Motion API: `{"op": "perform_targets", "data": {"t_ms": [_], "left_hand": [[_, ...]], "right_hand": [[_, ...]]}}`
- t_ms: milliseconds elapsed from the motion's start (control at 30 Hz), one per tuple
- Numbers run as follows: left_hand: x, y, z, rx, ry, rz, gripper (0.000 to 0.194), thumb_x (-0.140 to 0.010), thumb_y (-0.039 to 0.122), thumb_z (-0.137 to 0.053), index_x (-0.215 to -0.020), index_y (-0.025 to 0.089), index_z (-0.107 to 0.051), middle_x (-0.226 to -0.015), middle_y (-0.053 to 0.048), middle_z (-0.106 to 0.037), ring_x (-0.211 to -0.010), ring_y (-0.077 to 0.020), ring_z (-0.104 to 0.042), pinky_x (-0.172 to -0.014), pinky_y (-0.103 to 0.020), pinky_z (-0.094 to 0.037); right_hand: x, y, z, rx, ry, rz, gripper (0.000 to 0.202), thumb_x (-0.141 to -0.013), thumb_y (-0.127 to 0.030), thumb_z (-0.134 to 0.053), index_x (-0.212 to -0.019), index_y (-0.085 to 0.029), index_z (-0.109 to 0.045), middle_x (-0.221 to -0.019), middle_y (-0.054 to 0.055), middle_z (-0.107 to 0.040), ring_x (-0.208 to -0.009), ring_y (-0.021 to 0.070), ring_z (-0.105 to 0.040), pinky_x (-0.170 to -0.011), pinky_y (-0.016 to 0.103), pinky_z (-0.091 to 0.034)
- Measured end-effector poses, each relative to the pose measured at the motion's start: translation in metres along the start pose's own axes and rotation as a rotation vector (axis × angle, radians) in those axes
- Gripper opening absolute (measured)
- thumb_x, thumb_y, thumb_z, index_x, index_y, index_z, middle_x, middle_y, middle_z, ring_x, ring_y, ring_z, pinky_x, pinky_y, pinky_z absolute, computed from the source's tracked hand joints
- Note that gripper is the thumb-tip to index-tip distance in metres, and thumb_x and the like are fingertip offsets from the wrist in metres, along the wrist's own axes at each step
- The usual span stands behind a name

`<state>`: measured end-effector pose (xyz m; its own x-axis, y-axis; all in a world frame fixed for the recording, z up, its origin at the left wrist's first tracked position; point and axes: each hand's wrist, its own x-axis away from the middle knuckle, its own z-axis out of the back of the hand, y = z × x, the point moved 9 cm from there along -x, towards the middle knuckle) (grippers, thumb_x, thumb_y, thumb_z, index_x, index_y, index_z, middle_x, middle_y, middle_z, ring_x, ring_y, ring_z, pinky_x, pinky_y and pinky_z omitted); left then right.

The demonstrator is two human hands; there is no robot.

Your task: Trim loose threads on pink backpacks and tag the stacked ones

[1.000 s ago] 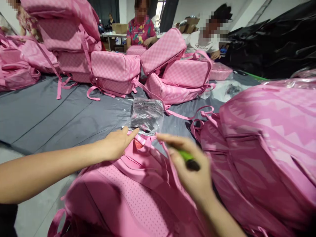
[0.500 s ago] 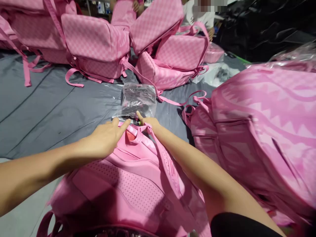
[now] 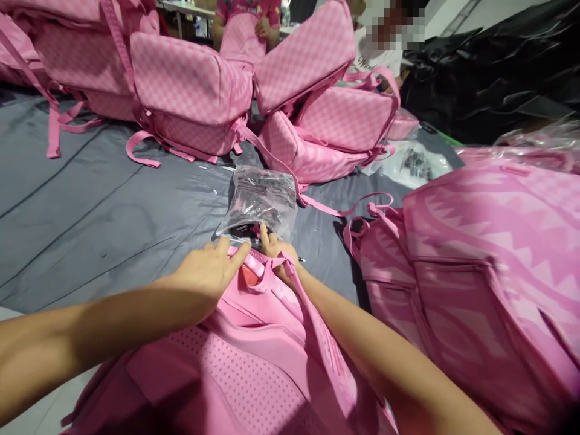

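Observation:
A pink backpack (image 3: 240, 362) lies in front of me with its dotted back panel up and its top end pointing away. My left hand (image 3: 211, 272) is closed over its top edge beside the carry handle, with the fingertips hidden behind the edge. An orange-red patch (image 3: 250, 277) shows under the handle. Past the strap, my right hand (image 3: 277, 249) reaches to the mouth of a clear plastic bag (image 3: 265, 193) holding dark items. One finger is stretched out next to a small pink piece (image 3: 257, 230) there; its other fingers are partly hidden.
Another pink backpack (image 3: 457, 290) stands close on the right. Several checkered pink backpacks (image 3: 181, 78) line the far side of the grey covered table (image 3: 90, 211). A second plastic bag (image 3: 419, 163) lies at the back right. Two people are beyond, near black sheeting (image 3: 489, 84).
The view has tilted up, so things sit lower. My right hand has shifted to the plastic bag's mouth; a thin dark pen-like thing beside it now shows to the hand's right. My left hand stays on the backpack.

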<state>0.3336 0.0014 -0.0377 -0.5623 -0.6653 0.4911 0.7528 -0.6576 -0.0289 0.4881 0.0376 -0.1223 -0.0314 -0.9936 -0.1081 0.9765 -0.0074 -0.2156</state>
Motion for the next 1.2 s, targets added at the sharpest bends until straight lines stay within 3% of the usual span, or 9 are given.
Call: {"op": "perform_targets", "data": {"t_ms": [100,233,433,633,833,933,1033,1100,1200], "left_hand": [[-0.001,0.001,0.000,-0.010,-0.028,0.004,0.090,-0.077,0.008,-0.058,-0.155,0.024,-0.016,-0.129,-0.018,-0.050,-0.102,-0.0281,-0.061,-0.074,-0.034,-0.054],[-0.001,0.002,0.003,-0.018,-0.014,-0.007,0.089,-0.078,0.006,-0.054,-0.156,0.022,-0.016,-0.132,-0.020,-0.048,-0.101,-0.0288,-0.062,-0.076,-0.036,-0.055],[0.004,0.001,0.008,-0.014,0.013,-0.020,0.087,-0.079,0.004,-0.050,-0.156,0.023,-0.017,-0.133,-0.019,-0.050,-0.102,-0.0264,-0.063,-0.079,-0.035,-0.054],[0.007,0.002,0.010,0.006,0.147,-0.092,0.084,-0.077,0.004,-0.051,-0.154,0.019,-0.023,-0.132,-0.019,-0.051,-0.106,-0.0267,-0.063,-0.084,-0.036,-0.053],[0.008,-0.007,0.004,0.148,0.215,-0.125,0.087,-0.077,0.020,-0.064,-0.154,0.022,-0.025,-0.146,-0.017,-0.043,-0.120,-0.0322,-0.056,-0.094,-0.042,-0.050],[0.024,-0.010,0.030,0.369,0.459,-0.230,0.067,-0.084,0.038,-0.063,-0.146,0.025,-0.040,-0.155,-0.012,-0.035,-0.140,-0.0302,-0.037,-0.110,-0.046,-0.037],[0.046,-0.023,0.059,0.712,0.732,-0.231,0.040,-0.092,0.049,-0.051,-0.118,0.021,-0.063,-0.128,-0.008,-0.061,-0.118,-0.0235,-0.055,-0.102,-0.040,-0.044],[0.045,-0.024,0.056,1.046,0.650,-0.238,0.042,-0.093,0.053,-0.046,-0.099,0.017,-0.066,-0.096,-0.006,-0.069,-0.083,-0.0172,-0.064,-0.078,-0.032,-0.051],[0.037,-0.007,0.033,1.463,0.316,-0.296,0.034,-0.083,0.049,-0.061,-0.090,0.015,-0.059,-0.068,0.000,-0.064,-0.055,-0.0103,-0.057,-0.055,-0.022,-0.044]], "right_hand": [[-0.014,-0.002,-0.019,0.159,-0.151,0.034,0.054,-0.098,-0.022,-0.041,-0.149,-0.006,-0.035,-0.137,0.032,-0.049,-0.090,0.0253,-0.071,-0.072,0.032,-0.055],[-0.034,-0.006,-0.037,0.268,-0.260,0.066,0.057,-0.098,-0.024,-0.037,-0.151,-0.006,-0.028,-0.149,0.036,-0.032,-0.095,0.0294,-0.070,-0.077,0.039,-0.058],[-0.039,-0.009,-0.035,0.301,-0.306,0.098,0.051,-0.097,-0.012,-0.021,-0.145,0.000,-0.034,-0.130,0.032,-0.052,-0.096,0.0298,-0.069,-0.079,0.040,-0.056],[-0.022,-0.003,-0.015,0.223,-0.353,0.122,0.040,-0.097,-0.026,-0.045,-0.135,-0.020,-0.052,-0.120,0.015,-0.066,-0.099,0.0232,-0.069,-0.079,0.030,-0.053],[-0.017,0.007,0.043,0.153,-0.219,-0.006,0.029,-0.090,-0.021,-0.051,-0.111,-0.023,-0.072,-0.095,0.008,-0.076,-0.090,0.0229,-0.071,-0.071,0.026,-0.051],[0.000,0.009,0.095,0.164,-0.054,-0.081,0.040,-0.089,-0.013,-0.044,-0.123,-0.018,-0.067,-0.108,0.011,-0.075,-0.099,0.0243,-0.070,-0.081,0.031,-0.052],[0.033,-0.023,0.150,0.115,0.253,0.070,0.047,-0.089,-0.009,-0.041,-0.131,-0.017,-0.061,-0.131,0.011,-0.065,-0.119,0.0215,-0.062,-0.099,0.034,-0.048],[0.063,-0.058,0.173,0.048,0.432,0.314,0.041,-0.091,-0.012,-0.044,-0.127,-0.016,-0.064,-0.133,0.011,-0.063,-0.122,0.0205,-0.060,-0.103,0.034,-0.047],[0.098,-0.095,0.177,-0.051,0.482,0.566,0.035,-0.093,-0.019,-0.051,-0.124,-0.016,-0.067,-0.130,0.012,-0.066,-0.120,0.0217,-0.062,-0.101,0.035,-0.051]]}}
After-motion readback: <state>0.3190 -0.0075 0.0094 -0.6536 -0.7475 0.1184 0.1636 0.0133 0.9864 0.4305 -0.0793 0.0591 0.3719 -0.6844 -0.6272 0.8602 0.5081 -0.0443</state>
